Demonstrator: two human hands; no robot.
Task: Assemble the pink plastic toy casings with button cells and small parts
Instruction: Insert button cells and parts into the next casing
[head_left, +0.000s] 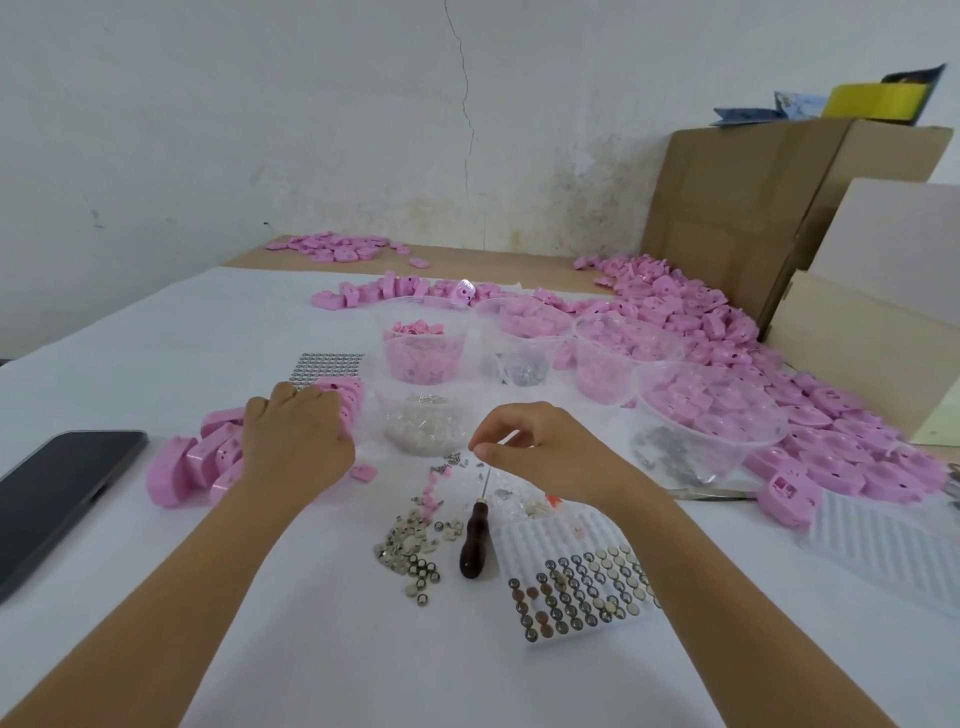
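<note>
Head: left hand (298, 436) over pink casings (205, 460), grip hidden; right hand (540, 447) pinching indistinct speck (475, 448).

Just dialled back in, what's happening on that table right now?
A person is mid-assembly at the white table. The left hand curls its fingers over a row of pink casings. The right hand pinches a small part, too tiny to identify, above an awl lying on the table. Button cells sit in a tray nearby.
</note>
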